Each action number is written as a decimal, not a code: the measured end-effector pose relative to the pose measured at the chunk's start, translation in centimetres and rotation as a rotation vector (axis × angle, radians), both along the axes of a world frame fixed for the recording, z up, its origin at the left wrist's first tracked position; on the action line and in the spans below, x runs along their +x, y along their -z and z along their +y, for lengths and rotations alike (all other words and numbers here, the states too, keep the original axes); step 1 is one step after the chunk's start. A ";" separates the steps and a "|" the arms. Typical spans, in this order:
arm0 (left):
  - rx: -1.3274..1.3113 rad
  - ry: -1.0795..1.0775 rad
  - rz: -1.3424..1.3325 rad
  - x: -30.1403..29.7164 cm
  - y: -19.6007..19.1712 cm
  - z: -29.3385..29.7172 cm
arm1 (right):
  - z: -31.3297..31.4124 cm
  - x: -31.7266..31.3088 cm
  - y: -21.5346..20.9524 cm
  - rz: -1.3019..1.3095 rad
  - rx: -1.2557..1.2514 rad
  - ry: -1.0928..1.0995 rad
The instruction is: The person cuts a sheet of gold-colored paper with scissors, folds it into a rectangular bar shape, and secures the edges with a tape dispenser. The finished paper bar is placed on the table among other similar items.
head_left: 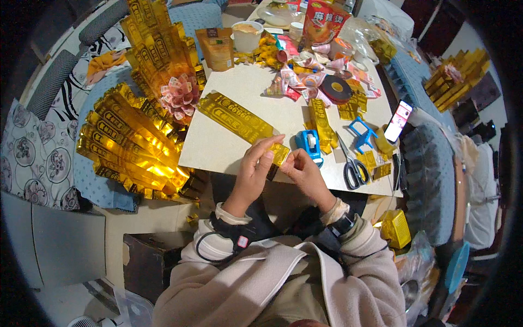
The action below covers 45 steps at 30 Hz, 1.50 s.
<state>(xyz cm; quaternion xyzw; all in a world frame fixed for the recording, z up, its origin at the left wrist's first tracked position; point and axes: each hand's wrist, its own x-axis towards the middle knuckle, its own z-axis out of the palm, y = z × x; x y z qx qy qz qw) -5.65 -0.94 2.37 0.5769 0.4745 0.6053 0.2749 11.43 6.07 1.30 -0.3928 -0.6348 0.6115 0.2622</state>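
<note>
My left hand and my right hand meet over the table's front edge, fingers pinched on a small folded piece of gold foil paper. My left fingers lie along one side of it, while my right thumb and fingertips grip its other end. A long flat gold foil strip lies slantwise on the table, its near end running to my left fingers. Whether it joins the folded piece I cannot tell. Close to my right hand stands a blue tape dispenser, beside another gold strip.
Dark-handled scissors, a blue holder, a lit phone and a black tape roll lie to the right. Folded pink paper clutters the back. Large gold foil fans stand left, a brown pouch behind.
</note>
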 end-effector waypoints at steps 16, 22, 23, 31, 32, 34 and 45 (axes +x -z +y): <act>-0.039 0.077 -0.091 -0.2 -1.1 0.9 | -0.7 0.3 -0.7 0.027 0.320 -0.092; -0.017 -0.105 0.245 -0.2 -0.5 -1.0 | -1.5 0.0 -0.6 0.016 0.477 -0.074; -0.005 -0.108 0.291 -0.3 -0.6 -1.1 | -1.5 0.0 -0.6 0.028 0.481 -0.074; 0.021 -0.059 0.377 -0.4 -1.4 -1.0 | -1.7 0.1 -1.0 0.035 0.520 -0.077; 0.031 -0.055 0.375 -0.5 -1.4 -0.9 | -1.7 0.0 -1.0 0.042 0.515 -0.078; 0.045 -0.053 0.394 -0.6 -1.5 -0.8 | -1.7 0.0 -1.0 0.046 0.513 -0.080; 0.043 -0.042 0.462 -1.0 -2.0 -0.5 | -1.6 0.1 -1.1 0.005 0.551 -0.102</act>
